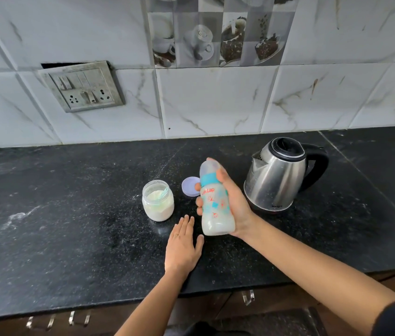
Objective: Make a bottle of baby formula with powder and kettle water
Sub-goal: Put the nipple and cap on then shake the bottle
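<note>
- Counter (70, 214), black stone, carries everything.
- Kettle (276, 180) stands upright, just right of the raised bottle. A wide swing could clip it.
- Bottle (216, 204), capped with milky liquid inside, is held tilted above the counter by the right hand (234, 202), fingers wrapped round its body. Collar tightness is unclear; if loose, shaking leaks.
- Left hand (183, 248) lies flat on the counter, fingers straight, holding nothing.
- Powder jar (158, 202) is open, lid (190, 186) beside it. A knock would spill powder.

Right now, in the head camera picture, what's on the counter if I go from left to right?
powder jar → purple lid → baby bottle, held in the right hand → kettle. The left hand is left out, since it spans jar and lid.
</note>
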`<act>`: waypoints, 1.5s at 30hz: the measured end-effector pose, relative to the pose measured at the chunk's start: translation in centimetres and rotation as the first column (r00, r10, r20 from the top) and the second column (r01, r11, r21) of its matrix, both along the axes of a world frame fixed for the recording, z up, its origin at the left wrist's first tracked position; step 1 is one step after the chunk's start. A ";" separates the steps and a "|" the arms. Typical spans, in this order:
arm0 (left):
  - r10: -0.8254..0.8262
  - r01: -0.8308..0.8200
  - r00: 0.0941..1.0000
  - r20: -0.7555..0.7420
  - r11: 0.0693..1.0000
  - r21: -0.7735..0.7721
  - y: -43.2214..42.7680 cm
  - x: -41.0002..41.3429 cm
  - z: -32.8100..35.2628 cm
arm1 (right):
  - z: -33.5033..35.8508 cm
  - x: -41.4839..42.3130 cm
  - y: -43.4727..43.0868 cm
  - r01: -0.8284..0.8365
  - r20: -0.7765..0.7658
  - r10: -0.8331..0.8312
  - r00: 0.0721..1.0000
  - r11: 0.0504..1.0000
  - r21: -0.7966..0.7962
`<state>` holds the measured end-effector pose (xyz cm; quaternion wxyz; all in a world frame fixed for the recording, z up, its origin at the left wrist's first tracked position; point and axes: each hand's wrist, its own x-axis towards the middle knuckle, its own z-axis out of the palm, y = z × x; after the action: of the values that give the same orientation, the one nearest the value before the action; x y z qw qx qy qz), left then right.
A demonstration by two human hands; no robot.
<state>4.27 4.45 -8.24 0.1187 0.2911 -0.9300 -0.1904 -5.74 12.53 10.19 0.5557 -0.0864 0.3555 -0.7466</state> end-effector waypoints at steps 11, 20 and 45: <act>-0.001 0.001 1.000 -0.012 1.000 -0.019 -0.1 -0.1 -0.1 | -0.5 -0.5 -0.2 0.042 0.049 -0.041 0.998 0.999 -0.012; -0.007 0.007 1.000 0.005 1.000 -0.023 -0.1 0.0 -0.2 | -0.9 -1.3 0.4 0.064 0.021 -0.063 0.998 0.997 -0.040; -0.002 0.002 1.000 -0.010 0.999 -0.037 -0.1 -0.2 -0.7 | 0.6 -2.3 -1.1 0.280 0.186 -0.270 0.945 0.959 -0.030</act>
<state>4.09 4.36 -8.92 0.1285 0.2870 -0.9330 -0.1748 -8.08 11.42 10.83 0.4732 0.0166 0.2913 -0.8312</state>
